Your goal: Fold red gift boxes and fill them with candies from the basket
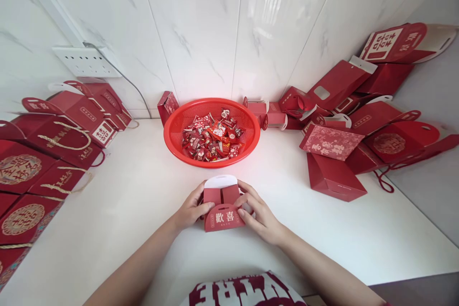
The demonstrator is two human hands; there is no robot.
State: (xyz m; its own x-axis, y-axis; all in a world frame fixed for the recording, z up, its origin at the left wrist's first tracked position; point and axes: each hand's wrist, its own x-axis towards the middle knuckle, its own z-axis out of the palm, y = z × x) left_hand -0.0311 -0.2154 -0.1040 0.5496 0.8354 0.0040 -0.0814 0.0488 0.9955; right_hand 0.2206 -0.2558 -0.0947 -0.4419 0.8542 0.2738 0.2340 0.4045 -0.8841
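Small dark-red cardboard gift box (pixel 224 217) with pale lettering on its rounded front panel: I see it at the middle of the near part, between two bare hands, though whether its base touches the surface below I cannot tell. Its white-lined back flap stands up, and two red inner flaps lie side by side with a narrow gap between them. The left hand (pixel 191 208) has its grip partly closed around one side, thumb along the front; the right hand (pixel 261 217) has its grip curled about the other side, thumb and a finger at the front panel's edge. Beneath and around them spreads a smooth white bench (pixel 125 220).

Along the left side stand dark-red boxes with gold print (pixel 50 136), packed close, some bearing cream rope handles (pixel 16 246). At the right a loose heap of red cardboard boxes (pixel 335 177) leans every way, piled higher toward the corner. Beyond the hands sits an oval red plastic basket (pixel 211 162), holding red-wrapped sweets (pixel 215 136), some on white sticks. Just beside it, on the left, a slim red carton (pixel 168 106) leans.

Farthest off rises a white marbled tile wall (pixel 201 24), carrying a white socket strip (pixel 88 62).
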